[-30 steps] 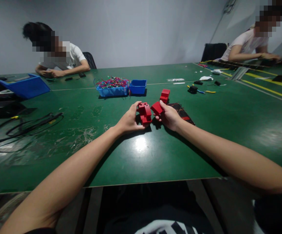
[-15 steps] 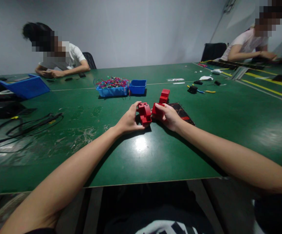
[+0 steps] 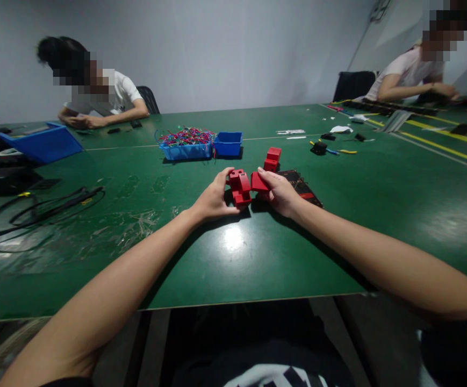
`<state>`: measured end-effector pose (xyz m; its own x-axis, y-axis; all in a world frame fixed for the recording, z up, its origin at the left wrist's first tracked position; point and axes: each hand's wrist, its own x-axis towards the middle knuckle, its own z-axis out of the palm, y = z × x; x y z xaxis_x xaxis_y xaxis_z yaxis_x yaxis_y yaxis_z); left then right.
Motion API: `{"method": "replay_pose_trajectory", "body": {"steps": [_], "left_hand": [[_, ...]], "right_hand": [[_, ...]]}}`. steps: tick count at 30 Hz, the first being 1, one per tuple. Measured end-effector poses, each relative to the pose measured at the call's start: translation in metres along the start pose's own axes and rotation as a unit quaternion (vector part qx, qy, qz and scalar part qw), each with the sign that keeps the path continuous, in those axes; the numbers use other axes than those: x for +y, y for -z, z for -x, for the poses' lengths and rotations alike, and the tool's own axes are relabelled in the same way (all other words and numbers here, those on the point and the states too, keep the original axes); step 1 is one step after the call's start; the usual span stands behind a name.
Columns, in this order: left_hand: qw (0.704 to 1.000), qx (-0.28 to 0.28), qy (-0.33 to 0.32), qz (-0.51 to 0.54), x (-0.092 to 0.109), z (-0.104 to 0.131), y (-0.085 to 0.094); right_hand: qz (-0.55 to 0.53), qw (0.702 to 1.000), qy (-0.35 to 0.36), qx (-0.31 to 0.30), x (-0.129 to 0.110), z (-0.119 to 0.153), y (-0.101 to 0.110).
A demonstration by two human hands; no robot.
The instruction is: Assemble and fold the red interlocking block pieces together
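Observation:
My left hand [image 3: 216,199] is closed round a red plastic block with round holes and a raised ridge [image 3: 240,188], thumb on the near side and fingers on the far side. Beside it, my right hand [image 3: 280,193] grips a smaller red piece [image 3: 259,182] with a smooth flat face, its thumb on the top edge. A narrow gap separates the two pieces. Another red block [image 3: 272,158] stands on the table just beyond my right hand. Partly behind that hand lies a flat black box with red markings [image 3: 297,183].
Farther back are a blue bin of coloured wires [image 3: 187,150] and a smaller blue bin [image 3: 228,144]. Black cables [image 3: 51,209] lie at left, near a tilted blue tray [image 3: 43,144]. Pliers [image 3: 333,150] rest at right. Two people [image 3: 108,102] sit across the table.
The red piece in my right hand has turned slightly, showing more of its flat face, and the right thumb has shifted a little. My left hand has stayed in place.

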<state>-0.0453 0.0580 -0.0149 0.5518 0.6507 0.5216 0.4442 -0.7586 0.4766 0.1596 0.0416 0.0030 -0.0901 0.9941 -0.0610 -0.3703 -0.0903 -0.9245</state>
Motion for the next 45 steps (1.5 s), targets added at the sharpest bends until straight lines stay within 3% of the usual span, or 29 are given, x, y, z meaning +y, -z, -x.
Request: {"method": "replay_pose_trajectory", "body": {"steps": [8,16,29,45], "left_hand": [[1.0,0.003,0.003,-0.001,-0.002,0.001,-0.001],[1.0,0.002,0.007,0.003,0.0,0.001,-0.001],[1.0,0.0,0.001,-0.013,-0.002,0.001,-0.001],[0.997,0.008,0.039,-0.067,0.0,0.0,-0.001]], "right_hand": [[-0.002,0.999,-0.028,0.042,-0.003,-0.001,-0.001],[-0.023,0.998,-0.039,0.042,-0.003,-0.004,0.001],[-0.012,1.0,0.006,0.027,0.005,-0.006,0.004],[0.047,0.998,0.051,0.007,0.009,-0.008,0.007]]}}
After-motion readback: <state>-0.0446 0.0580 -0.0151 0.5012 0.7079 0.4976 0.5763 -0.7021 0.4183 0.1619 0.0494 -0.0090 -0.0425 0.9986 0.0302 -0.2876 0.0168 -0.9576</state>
